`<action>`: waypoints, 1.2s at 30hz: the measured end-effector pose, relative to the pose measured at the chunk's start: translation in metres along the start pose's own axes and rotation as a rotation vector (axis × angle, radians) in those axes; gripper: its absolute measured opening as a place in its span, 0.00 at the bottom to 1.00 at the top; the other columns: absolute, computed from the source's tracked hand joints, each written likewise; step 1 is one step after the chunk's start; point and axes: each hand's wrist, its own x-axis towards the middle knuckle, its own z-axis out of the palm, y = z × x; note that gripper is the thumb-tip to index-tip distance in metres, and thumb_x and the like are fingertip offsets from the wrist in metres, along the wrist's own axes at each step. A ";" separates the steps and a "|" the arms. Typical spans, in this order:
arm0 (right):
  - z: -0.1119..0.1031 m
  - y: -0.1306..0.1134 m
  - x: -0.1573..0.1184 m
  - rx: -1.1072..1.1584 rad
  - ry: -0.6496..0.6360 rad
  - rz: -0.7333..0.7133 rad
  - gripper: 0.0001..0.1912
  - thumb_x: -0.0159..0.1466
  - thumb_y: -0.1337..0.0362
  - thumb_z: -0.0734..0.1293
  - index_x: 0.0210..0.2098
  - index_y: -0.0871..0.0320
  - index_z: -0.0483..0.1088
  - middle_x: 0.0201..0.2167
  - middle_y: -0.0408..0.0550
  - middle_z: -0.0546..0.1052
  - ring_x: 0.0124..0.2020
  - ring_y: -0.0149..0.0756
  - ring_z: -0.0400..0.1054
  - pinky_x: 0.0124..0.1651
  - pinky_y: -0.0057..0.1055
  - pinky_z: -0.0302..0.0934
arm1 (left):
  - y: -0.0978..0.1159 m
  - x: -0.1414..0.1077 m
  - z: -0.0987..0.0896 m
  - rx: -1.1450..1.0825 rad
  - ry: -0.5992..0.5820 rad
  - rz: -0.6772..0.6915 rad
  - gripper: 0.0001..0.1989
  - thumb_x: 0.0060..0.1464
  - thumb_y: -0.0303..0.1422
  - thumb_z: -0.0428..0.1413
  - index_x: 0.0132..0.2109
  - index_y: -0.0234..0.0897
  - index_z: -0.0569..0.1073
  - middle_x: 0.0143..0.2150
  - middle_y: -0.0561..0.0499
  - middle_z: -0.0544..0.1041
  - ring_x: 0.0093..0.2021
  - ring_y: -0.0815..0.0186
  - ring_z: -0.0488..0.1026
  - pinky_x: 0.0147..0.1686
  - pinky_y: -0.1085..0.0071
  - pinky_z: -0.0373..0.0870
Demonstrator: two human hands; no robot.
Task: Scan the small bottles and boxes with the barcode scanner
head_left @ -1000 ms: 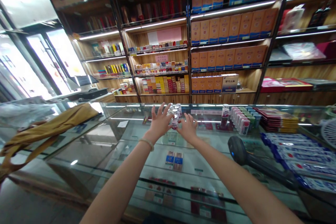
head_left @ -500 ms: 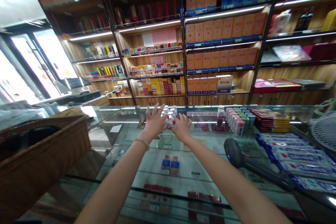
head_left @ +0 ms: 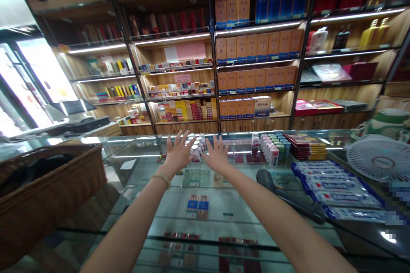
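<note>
A cluster of small white-capped bottles [head_left: 195,154] stands on the glass counter between my two hands. On their left side is my left hand [head_left: 178,153], fingers spread, its thumb close to the front bottle; whether it touches is unclear. My right hand [head_left: 217,154] hovers just to their right with fingers raised and apart, holding nothing. Parts of the rear bottles are hidden by my left hand's fingers. A similar single bottle [head_left: 255,140] stands farther right, beside rows of pink, green and blue small containers [head_left: 273,156].
A wicker basket [head_left: 96,166] stands at the left. On the right lie a black handheld scanner [head_left: 288,198], blue-white packets [head_left: 336,183], stacked red-gold packs [head_left: 304,147] and a white fan [head_left: 382,160]. Cigarette packs [head_left: 197,207] show under the glass. Shelves of boxes [head_left: 262,47] line the back.
The view has turned to the right. My right hand has drawn away from the front bottle and its fingers have spread. My left hand stays beside the bottles, fingers still apart.
</note>
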 end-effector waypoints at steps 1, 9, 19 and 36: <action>-0.006 0.005 -0.001 -0.013 -0.013 -0.004 0.39 0.69 0.46 0.57 0.74 0.48 0.40 0.76 0.51 0.32 0.75 0.55 0.23 0.70 0.62 0.26 | 0.003 0.001 -0.001 -0.001 0.010 0.005 0.38 0.52 0.38 0.63 0.68 0.50 0.62 0.75 0.44 0.51 0.75 0.46 0.43 0.68 0.37 0.28; -0.038 0.039 -0.011 -0.072 -0.064 -0.012 0.36 0.71 0.44 0.52 0.74 0.44 0.37 0.76 0.49 0.30 0.75 0.55 0.21 0.69 0.64 0.19 | 0.038 0.012 -0.007 -0.050 0.035 0.016 0.40 0.53 0.39 0.63 0.70 0.49 0.60 0.75 0.42 0.52 0.75 0.45 0.43 0.68 0.37 0.25; -0.084 0.087 -0.028 -0.141 0.051 -0.028 0.34 0.70 0.46 0.55 0.72 0.49 0.47 0.76 0.54 0.39 0.75 0.54 0.27 0.69 0.64 0.23 | 0.095 0.030 -0.026 -0.127 0.133 -0.028 0.31 0.56 0.39 0.60 0.67 0.48 0.65 0.72 0.41 0.59 0.72 0.46 0.50 0.69 0.40 0.36; -0.137 0.181 -0.032 -0.239 0.109 0.155 0.33 0.71 0.47 0.54 0.72 0.49 0.48 0.75 0.54 0.42 0.75 0.51 0.30 0.69 0.63 0.29 | 0.183 0.076 -0.029 -0.302 0.170 -0.047 0.26 0.57 0.41 0.58 0.63 0.48 0.70 0.71 0.43 0.61 0.71 0.48 0.52 0.68 0.42 0.45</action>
